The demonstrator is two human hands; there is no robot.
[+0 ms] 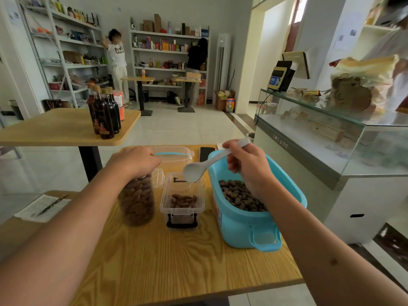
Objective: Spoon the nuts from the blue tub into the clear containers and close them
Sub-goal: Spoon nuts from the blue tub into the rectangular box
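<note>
From my feed, a shop room with a wooden table (176,257) up close. My left hand (134,162) grips the top of the full jar (136,202), seemingly closing it. The small box (182,200) holds only a shallow layer. My right hand (245,164) pinches the empty spoon (194,172) over it. Plenty of nuts (240,198) remain in the blue tub (247,228).

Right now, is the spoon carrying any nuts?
No. The pale grey plastic spoon in the right hand shows an empty bowl above the small clear rectangular container.
</note>
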